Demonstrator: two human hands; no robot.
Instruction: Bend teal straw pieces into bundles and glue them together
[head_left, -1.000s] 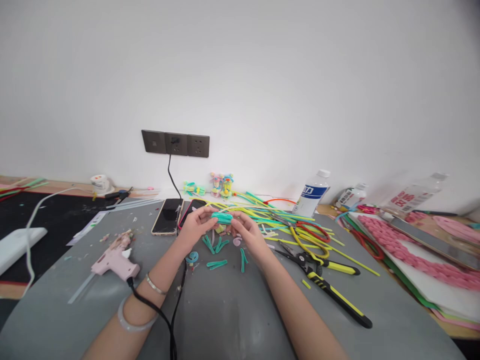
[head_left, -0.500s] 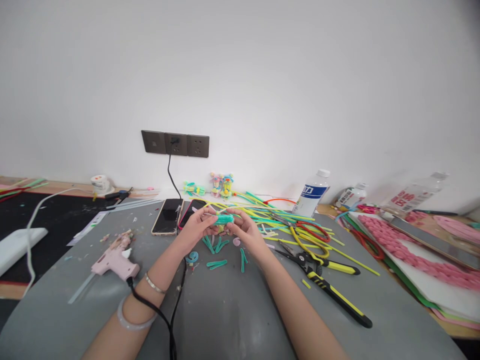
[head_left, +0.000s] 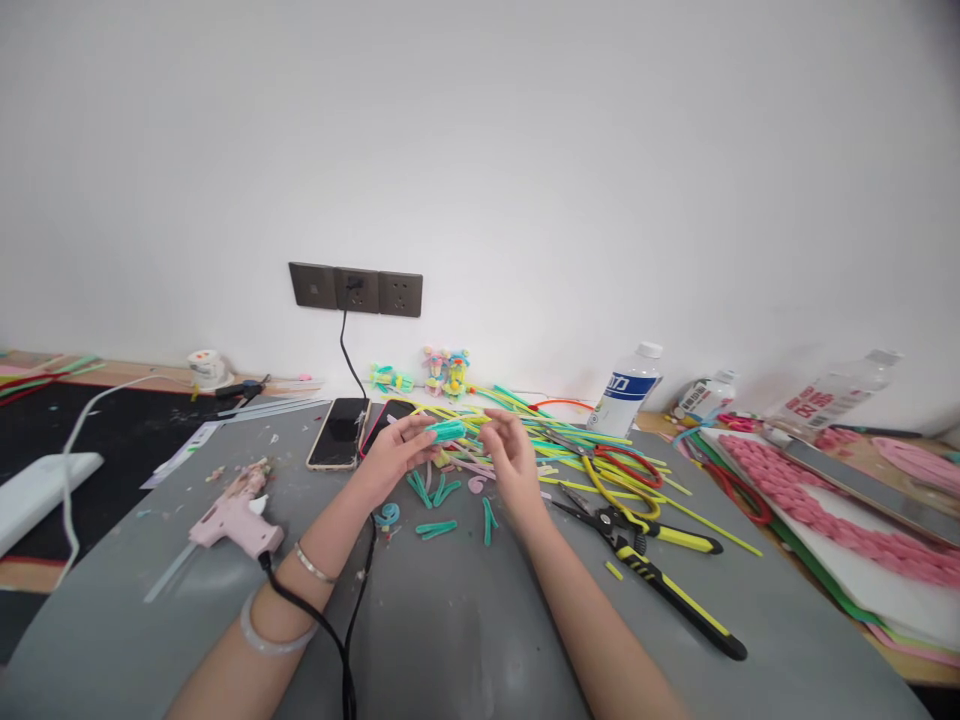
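My left hand (head_left: 397, 455) pinches a short teal bundle of pipe cleaner (head_left: 448, 431), held level above the grey table. Just to its right, apart from the bundle, is my right hand (head_left: 510, 455). Its fingers are curled together, and whatever may be between them is hidden. Below the hands lie several folded teal pipe cleaner pieces (head_left: 436, 529), a blue coil (head_left: 388, 514) and a small lilac coil (head_left: 477, 484).
Loose pipe cleaners (head_left: 540, 430) spread behind and right, near scissors (head_left: 634, 490) and yellow-black pliers (head_left: 660, 570). A pink glue gun (head_left: 236, 520) lies left, its black cord passing by my left arm. Phones (head_left: 339, 433), a bottle (head_left: 626, 390) and small pipe cleaner figures (head_left: 446, 370) stand behind.
My right hand has let go of the teal bundle and moved a little right, with its fingers curled. The left hand still holds the bundle. The view has shifted slightly.
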